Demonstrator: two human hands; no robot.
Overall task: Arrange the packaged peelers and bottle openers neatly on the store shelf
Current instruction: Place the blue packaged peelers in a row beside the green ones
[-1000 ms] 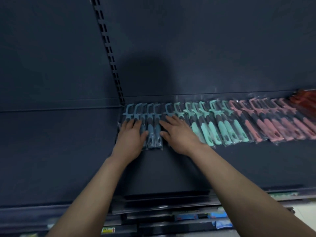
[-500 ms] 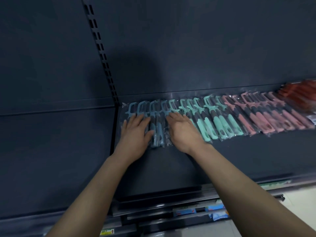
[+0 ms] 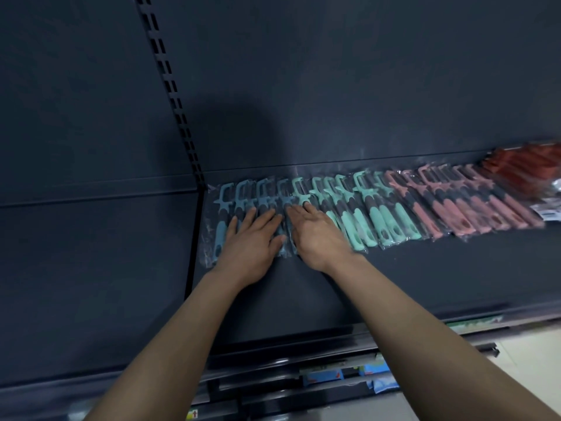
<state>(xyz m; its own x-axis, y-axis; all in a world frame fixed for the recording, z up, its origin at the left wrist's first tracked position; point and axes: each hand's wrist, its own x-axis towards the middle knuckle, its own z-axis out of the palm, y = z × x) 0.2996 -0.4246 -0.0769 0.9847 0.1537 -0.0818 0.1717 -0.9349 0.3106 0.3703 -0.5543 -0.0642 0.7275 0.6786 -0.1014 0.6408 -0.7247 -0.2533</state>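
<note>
A row of packaged peelers lies flat along the back of the dark shelf point(image 3: 349, 287). From the left come blue peelers point(image 3: 226, 205), then mint-green peelers point(image 3: 376, 217), then pink peelers point(image 3: 455, 214), and dark red packages point(image 3: 522, 168) at the far right. My left hand point(image 3: 252, 241) rests flat with straight fingers on the blue packs. Just to its right, my right hand point(image 3: 315, 235) lies flat where the blue packs meet the mint-green ones. Both hands hide the lower parts of those packs.
A slotted upright point(image 3: 170, 92) divides this bay from the dark shelf bay at the left. A silver-white package point(image 3: 549, 214) lies at the far right edge. Below the shelf's front lip are lower shelves with blue items point(image 3: 373, 372) and pale floor point(image 3: 528, 354).
My two hands have drawn closer together on the blue packs, so less of those packs shows between them. The view has shifted, so the row sits further right in the frame.
</note>
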